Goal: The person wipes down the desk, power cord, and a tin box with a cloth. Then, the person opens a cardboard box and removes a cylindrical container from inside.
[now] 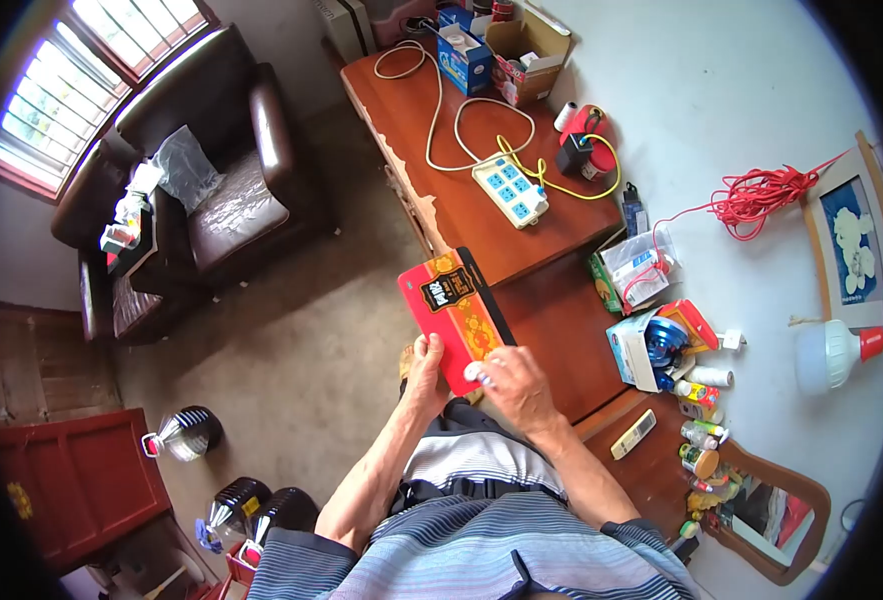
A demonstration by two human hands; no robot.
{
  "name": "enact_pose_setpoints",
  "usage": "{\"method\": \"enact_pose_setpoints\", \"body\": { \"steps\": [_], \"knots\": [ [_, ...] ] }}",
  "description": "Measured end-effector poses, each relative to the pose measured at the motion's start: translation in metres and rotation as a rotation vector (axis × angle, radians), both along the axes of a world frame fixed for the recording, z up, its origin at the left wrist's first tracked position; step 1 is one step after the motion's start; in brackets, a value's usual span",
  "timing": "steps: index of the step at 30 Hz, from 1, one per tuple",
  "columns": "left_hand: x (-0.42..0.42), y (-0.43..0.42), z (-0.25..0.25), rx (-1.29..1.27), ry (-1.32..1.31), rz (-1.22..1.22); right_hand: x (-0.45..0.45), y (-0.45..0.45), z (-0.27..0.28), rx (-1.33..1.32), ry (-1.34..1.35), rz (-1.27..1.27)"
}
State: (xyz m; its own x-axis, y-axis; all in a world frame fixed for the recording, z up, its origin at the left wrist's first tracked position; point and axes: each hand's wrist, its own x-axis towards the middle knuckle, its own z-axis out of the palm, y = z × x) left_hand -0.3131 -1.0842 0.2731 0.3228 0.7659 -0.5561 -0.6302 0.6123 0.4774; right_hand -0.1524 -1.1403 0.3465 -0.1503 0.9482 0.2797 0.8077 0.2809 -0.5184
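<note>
A flat red box (439,331) with an orange flowered band and a black label is held up in front of my body, tilted. My left hand (425,372) grips its lower left edge, thumb on the front face. At the lower right edge is my right hand (513,388), fingers closed round a small white thing (477,373) that is too small to name, close against the box front. Behind the box lies the edge of the wooden desk (541,335).
Along the desk are a power strip (510,192) with cables, open boxes (526,60), a remote (633,434), small bottles (699,460) and a mirror (773,520). To the left are a brown sofa (223,195) and big bottles (189,434) on the floor.
</note>
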Motion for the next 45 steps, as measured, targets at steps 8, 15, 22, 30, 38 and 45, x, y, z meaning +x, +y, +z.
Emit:
{"method": "enact_pose_setpoints", "body": {
  "steps": [8,15,22,30,38,45],
  "knots": [
    [-0.019,0.008,-0.01,-0.03,-0.006,-0.055,-0.013,0.014,0.005,-0.011,-0.046,0.049],
    [-0.044,0.003,-0.009,-0.01,0.095,-0.156,-0.033,0.094,-0.003,0.014,0.021,0.048],
    [-0.07,0.0,-0.009,0.018,0.135,-0.065,-0.073,0.165,-0.006,0.085,-0.024,0.181],
    [-0.105,0.012,-0.006,0.007,0.216,0.039,-0.077,0.144,-0.02,0.025,0.02,0.005],
    [-0.112,0.043,-0.012,-0.023,0.111,0.248,-0.128,0.08,-0.009,-0.065,0.035,0.28],
    [-0.117,0.052,-0.009,-0.036,0.047,0.339,-0.114,0.093,-0.006,-0.067,0.019,0.295]
  ]
}}
